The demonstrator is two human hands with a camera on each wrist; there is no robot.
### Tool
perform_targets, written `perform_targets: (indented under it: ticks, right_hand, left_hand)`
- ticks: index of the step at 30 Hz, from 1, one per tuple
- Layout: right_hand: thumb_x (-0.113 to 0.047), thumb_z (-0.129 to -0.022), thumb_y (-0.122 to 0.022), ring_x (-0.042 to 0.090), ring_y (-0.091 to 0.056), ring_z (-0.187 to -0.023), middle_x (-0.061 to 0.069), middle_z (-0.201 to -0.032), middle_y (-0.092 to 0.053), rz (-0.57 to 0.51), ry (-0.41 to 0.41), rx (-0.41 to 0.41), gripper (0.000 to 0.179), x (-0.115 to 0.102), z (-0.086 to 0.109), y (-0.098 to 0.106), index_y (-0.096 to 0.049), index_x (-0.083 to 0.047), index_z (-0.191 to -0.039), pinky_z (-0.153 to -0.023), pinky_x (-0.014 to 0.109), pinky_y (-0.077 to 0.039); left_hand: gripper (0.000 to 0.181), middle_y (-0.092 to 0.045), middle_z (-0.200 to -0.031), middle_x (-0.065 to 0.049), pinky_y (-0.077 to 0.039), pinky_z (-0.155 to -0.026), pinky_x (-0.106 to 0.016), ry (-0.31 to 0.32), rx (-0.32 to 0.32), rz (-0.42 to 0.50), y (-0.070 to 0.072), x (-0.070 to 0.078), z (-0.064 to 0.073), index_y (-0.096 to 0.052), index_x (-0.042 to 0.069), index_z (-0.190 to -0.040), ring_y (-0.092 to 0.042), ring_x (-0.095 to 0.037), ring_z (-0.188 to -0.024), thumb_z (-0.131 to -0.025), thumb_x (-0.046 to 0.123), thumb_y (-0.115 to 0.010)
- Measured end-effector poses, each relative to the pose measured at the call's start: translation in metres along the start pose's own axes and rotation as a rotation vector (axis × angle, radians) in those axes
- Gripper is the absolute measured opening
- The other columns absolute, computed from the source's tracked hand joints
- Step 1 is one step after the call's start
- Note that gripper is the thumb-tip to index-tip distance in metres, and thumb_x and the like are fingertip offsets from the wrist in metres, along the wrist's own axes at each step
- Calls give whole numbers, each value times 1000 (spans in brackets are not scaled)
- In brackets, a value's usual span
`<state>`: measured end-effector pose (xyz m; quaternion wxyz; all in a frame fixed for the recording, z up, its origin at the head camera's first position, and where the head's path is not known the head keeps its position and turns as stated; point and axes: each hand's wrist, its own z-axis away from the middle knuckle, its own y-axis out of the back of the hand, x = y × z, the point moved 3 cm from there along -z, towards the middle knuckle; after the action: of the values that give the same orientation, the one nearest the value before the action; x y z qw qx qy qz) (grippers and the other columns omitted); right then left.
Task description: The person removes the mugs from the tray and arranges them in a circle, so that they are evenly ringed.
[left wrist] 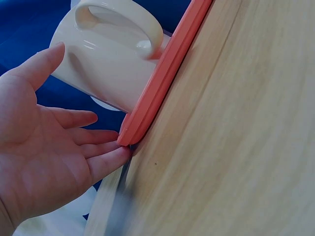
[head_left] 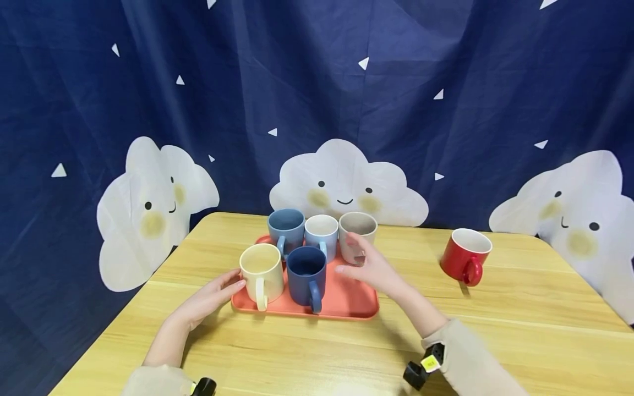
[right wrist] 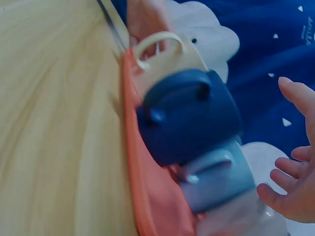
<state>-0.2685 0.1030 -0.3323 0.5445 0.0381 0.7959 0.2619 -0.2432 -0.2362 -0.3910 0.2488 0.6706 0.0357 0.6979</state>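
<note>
right wrist camera (head_left: 415, 375): yellow label (head_left: 430, 363), unreadable.
left hand (head_left: 210, 297): fingers spread, fingertips at coral tray (head_left: 349, 294).
right hand (head_left: 371, 270): fingers parted, near grey mug (head_left: 345, 247); contact uncertain.
already on tray: cream mug (head_left: 269, 275), navy mug (head_left: 299, 278); behind, blue mug (head_left: 292, 236), pale-blue mug (head_left: 317, 239), grey mug.
apparently left: red mug (head_left: 458, 258), off tray, on tabletop (head_left: 535, 308).
backdrop (head_left: 297, 66): small lettering (right wrist: 307, 33), illegible.
</note>
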Motion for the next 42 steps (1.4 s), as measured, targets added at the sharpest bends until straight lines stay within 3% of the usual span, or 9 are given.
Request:
perform_targets:
  ticks: [6,14,18,28,35,42]
  right_hand:
    - [-24,-76,-77,36,-42,-121,19,-137,-43,47,26,-35,81,2,-8,-25,-34,2,-139,-102,51,-36]
    - [-28,-73,-79,30,-49,-110,14,-136,-43,80,-33,-48,85,10,-15,-46,-35,-1,-140,-95,49,-44]
    - [-31,-73,-80,28,-49,-112,14,-139,-41,91,-59,-60,87,11,-16,-54,-34,-2,-141,-95,47,-45]
    - [-37,-71,-80,27,-53,-108,12,-136,-44,137,-102,-77,90,13,-21,-57,-34,-6,-142,-87,40,-51]
    - [-38,-68,-82,24,-48,-110,10,-128,-46,186,-64,-90,84,11,-27,-59,-43,-6,-135,-93,41,-46]
    - [-37,-66,-83,19,-51,-103,4,-116,-52,180,-22,-67,75,11,-26,-61,-48,-8,-126,-89,37,-47]
  left_hand:
    - [72,-19,-148,-28,-17,-111,-54,-1,-7,10,-1,0,0,-16,-7,-144,-16,-40,-136,-96,36,-48]
    - [73,-18,-148,-28,-17,-110,-55,3,-5,5,-1,0,0,-16,-8,-144,-15,-41,-136,-96,36,-49]
    - [72,-19,-148,-28,-16,-110,-55,4,-3,7,-2,-1,0,-16,-8,-144,-15,-41,-136,-96,35,-49]
    - [72,-15,-148,-29,-17,-110,-56,3,-3,-11,-1,0,1,-16,-8,-144,-12,-42,-136,-96,35,-48]
    - [73,-16,-148,-28,-16,-110,-55,6,-1,-9,0,0,1,-15,-8,-144,-12,-41,-136,-96,36,-49]
    - [73,-18,-148,-29,-17,-110,-55,0,-2,-22,0,-2,1,-16,-8,-144,-14,-42,-136,-96,35,-49]
